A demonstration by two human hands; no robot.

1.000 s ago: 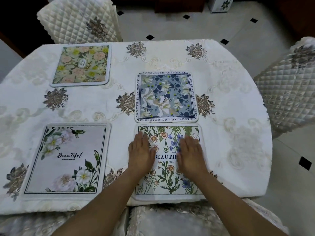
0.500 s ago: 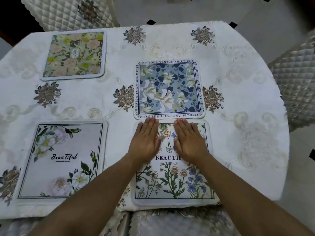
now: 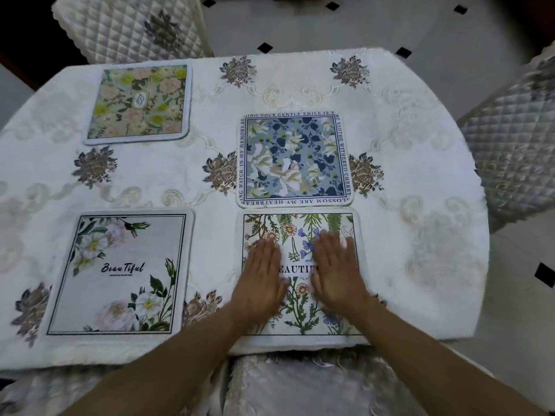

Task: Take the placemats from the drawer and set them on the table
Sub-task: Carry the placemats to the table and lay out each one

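Note:
Several square floral placemats lie flat on the table [image 3: 420, 175], which wears a white embroidered cloth. A wildflower placemat [image 3: 300, 232] sits at the near edge, right of centre. My left hand [image 3: 261, 277] and my right hand [image 3: 336, 271] rest palm down on it, fingers flat and close together, holding nothing. Just beyond it lies a blue-leaf placemat [image 3: 294, 159] with lettering round its border. A grey "Beautiful" placemat [image 3: 120, 274] lies near left, and a green and peach rose placemat [image 3: 141, 103] far left. No drawer is in view.
Quilted chairs stand around the table: one at the far side [image 3: 129, 28], one at the right [image 3: 516, 151], and one tucked under the near edge [image 3: 300, 385]. A pale tiled floor [image 3: 360, 25] with small black diamonds lies beyond and to the right.
Both hands slid up the wildflower placemat toward its far edge, then drew back toward me to its middle. The view shifted a little. The other placemats stayed put.

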